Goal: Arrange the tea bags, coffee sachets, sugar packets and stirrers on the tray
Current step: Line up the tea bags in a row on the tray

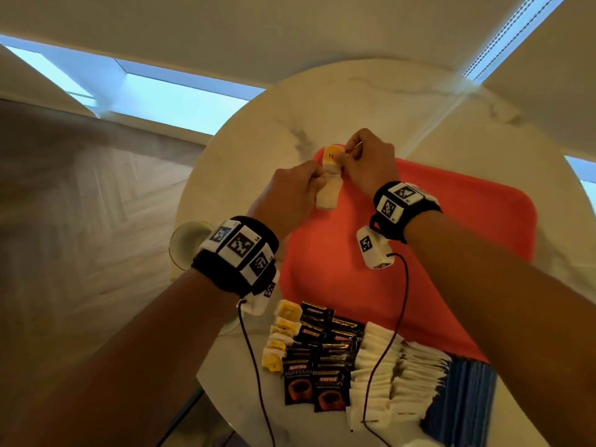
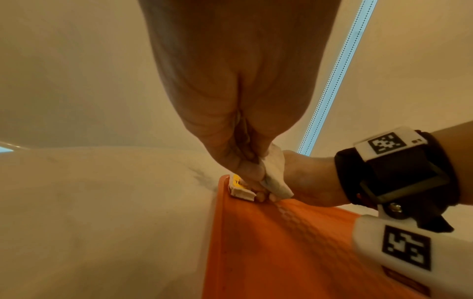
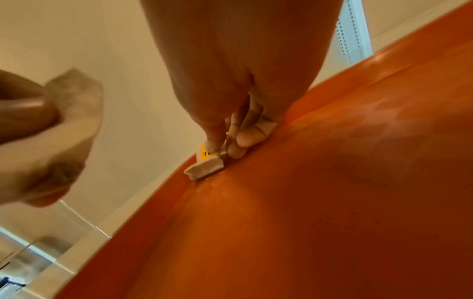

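Note:
An orange tray (image 1: 419, 253) lies on the round marble table (image 1: 245, 156). At its far left corner my right hand (image 1: 343, 158) pinches a tea bag with a yellow tag (image 1: 332, 154), which rests on the tray floor (image 3: 307, 182) by the rim. Seen from the right wrist, the fingertips (image 3: 212, 144) press on the yellow tag (image 3: 206, 154). My left hand (image 1: 317, 180) pinches a plain white tea bag (image 1: 327, 195) just above the tray, beside the right hand. The left wrist view shows that white bag (image 2: 275, 174) and the yellow-tagged one (image 2: 240, 188).
On the table in front of the tray lie several yellow-tagged tea bags (image 1: 280, 337), black coffee sachets (image 1: 322, 359), white sugar packets (image 1: 387, 375) and a dark blue stack (image 1: 464, 398). A gold-rimmed white cup (image 1: 187, 243) stands at the table's left edge. Cables hang from both wristbands.

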A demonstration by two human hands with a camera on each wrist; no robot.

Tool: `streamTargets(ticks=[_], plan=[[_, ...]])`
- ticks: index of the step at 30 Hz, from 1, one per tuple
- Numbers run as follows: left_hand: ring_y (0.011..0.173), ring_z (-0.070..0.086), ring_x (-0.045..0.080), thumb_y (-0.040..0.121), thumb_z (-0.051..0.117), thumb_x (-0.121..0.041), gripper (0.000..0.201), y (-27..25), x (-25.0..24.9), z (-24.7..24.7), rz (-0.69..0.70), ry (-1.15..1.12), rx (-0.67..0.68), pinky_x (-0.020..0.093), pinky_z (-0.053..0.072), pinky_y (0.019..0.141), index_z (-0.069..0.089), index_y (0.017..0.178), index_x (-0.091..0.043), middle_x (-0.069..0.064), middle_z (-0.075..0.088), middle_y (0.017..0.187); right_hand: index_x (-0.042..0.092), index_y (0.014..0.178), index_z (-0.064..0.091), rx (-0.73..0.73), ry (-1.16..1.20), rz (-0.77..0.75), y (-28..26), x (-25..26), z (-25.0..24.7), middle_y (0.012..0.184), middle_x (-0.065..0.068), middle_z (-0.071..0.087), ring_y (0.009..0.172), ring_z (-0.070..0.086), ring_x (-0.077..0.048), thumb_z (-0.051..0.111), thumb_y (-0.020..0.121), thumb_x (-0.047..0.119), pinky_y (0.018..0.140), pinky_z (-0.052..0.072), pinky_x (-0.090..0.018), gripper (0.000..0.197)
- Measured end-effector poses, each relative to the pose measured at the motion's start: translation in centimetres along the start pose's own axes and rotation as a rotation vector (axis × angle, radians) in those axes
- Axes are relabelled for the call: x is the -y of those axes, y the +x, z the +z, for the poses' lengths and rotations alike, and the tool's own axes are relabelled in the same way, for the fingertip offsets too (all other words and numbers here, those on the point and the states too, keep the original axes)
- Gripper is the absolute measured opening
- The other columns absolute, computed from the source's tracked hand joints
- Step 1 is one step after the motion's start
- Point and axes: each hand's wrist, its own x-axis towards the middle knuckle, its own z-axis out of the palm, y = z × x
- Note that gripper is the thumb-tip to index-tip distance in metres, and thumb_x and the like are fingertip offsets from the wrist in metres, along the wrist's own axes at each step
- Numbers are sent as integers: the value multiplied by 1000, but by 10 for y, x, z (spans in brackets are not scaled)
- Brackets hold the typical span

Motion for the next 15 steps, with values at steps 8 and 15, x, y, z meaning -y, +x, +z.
streamTargets(ticks=[8,15], plan=[[70,55,4,99,52,-22,16,13,-5,-7,34,10,-29,1,33,61,66,105,-16,-6,65,88,11,99,67,186,336,36,-42,12,-25,89,-2,73,80,69,-15,53,100,35,74,51,-34,28],[75,59,10,97,53,-17,16,21,-7,-5,42,-3,-61,1,35,61,66,105,-12,2,70,91,12,100,69,197,396,-44,-63,15,-23,88,0,73,77,67,-8,74,89,22,71,50,-18,16]])
